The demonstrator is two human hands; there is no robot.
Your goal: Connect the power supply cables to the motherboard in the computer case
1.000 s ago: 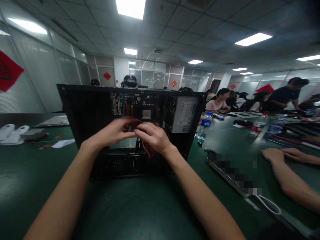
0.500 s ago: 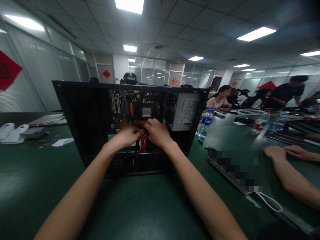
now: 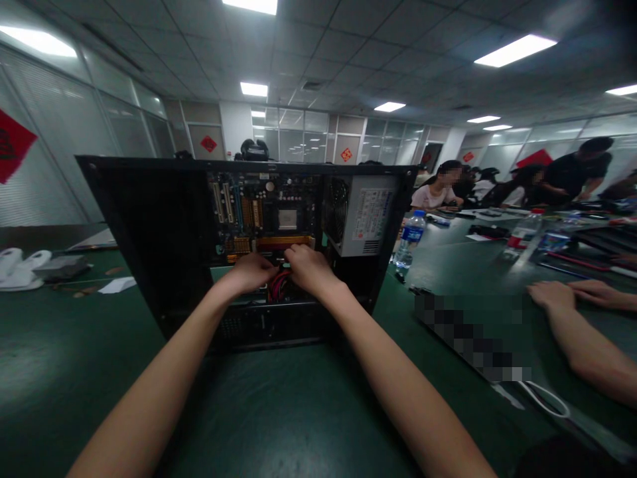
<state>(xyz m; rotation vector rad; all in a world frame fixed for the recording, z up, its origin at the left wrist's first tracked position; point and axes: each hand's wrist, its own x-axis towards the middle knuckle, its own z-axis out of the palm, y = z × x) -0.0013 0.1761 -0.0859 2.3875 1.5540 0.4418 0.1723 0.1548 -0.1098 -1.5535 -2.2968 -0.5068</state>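
A bundle of red wires [image 3: 277, 287] sits low inside the open PC case [image 3: 149, 232] on the green table [image 3: 279, 411], pinched between the closed left hand [image 3: 251, 271] and right hand [image 3: 307, 267], just below the motherboard [image 3: 263, 216].

You're in an open-plan office turned hardware workshop. Overhead at 12 o'clock there's a tiled drop ceiling with panel lights [image 3: 515, 50], and glass partition walls [image 3: 303, 136] with red paper decorations [image 3: 208, 143] run behind. A long green table [image 3: 279, 411] holds an opened PC case [image 3: 149, 232], with other people [image 3: 438, 189] seated around 2 o'clock.
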